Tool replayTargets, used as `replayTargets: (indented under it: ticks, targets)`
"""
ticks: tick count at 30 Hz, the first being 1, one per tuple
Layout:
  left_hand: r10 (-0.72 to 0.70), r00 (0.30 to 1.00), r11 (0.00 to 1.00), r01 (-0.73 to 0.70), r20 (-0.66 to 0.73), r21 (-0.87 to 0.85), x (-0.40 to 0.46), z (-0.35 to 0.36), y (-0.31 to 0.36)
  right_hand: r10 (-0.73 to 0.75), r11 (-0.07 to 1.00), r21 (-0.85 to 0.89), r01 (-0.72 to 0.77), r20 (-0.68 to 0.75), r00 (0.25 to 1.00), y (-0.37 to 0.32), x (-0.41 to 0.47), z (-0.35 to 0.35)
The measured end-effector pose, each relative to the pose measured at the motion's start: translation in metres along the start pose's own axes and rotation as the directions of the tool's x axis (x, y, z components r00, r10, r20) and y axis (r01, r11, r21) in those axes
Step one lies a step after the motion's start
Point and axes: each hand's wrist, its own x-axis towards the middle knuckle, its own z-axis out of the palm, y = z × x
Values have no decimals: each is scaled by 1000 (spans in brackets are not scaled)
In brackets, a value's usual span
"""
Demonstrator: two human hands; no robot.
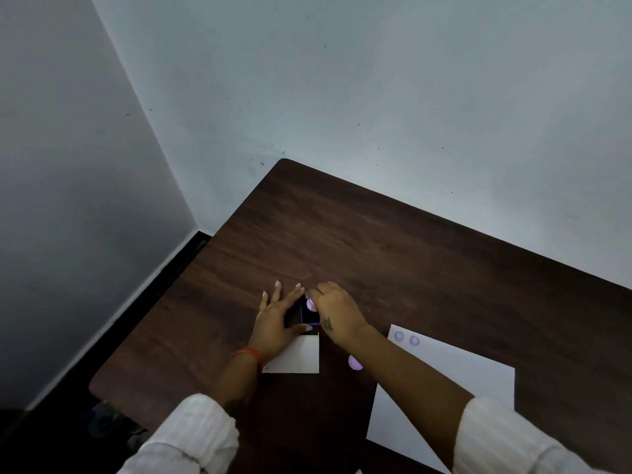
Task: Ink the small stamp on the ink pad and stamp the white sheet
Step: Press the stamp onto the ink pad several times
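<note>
Inking step is in hand, by the look of it. Left hand (pixel 275 319) lies flat on the dark wood table (pixel 393 241), fingers spread, thumb reaching across the near edge of the ink pad (pixel 302 314), which shows as a small dark case w/ purple edges, mostly hidden btwn the two hands. So left is bracing the pad, not gripping anything. Right hand (pixel 337 311) is curled, fingertips pinched on the small stamp (pixel 310 303), of which only a lilac round bit shows at the fingertips, right over the pad's far side; can't tell if its face is touching the ink or just above it. White sheet (pixel 455 381) lies to the right, partly under the right forearm, and already carries two round purple marks (pixel 406 338) side by side near its far-left corner, so at least two prints look done. A smaller white card (pixel 295 355) sits just near of the pad, partly under the left wrist; no marks visible on it. A lilac round piece (pixel 355 362), maybe a cap or a second stamp, lies on the table btwn card and sheet, partly hidden by the right arm. Judgement: task is mid-cycle, w/ re-inking under way; what's left is lifting the stamp, carrying it right to the sheet and pressing on bare paper beside the existing marks. Plenty of blank sheet left.
</note>
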Motion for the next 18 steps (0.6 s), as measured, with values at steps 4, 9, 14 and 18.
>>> replayTargets:
  ticks: [4, 9, 14, 18]
  targets:
    - [8, 1000, 1000, -9, -12, -23, -1, -1, 3, 119, 991, 64, -117, -28, 992, -6, 3, 0]
    - [4, 1000, 999, -4, 12, -38, -1, -2, 3, -46, 999, 14, 45, 10, 999, 6, 0, -2]
    - [-5, 1000, 998, 4, -7, -69, -2, -1, 3, 18, 998, 57, -15, -46, 999, -3, -2, 1]
    - [3, 1000, 999, -2, 17, -35, -1, -2, 2, 165, 948, 283, -147, -43, 985, -4, 1, -9]
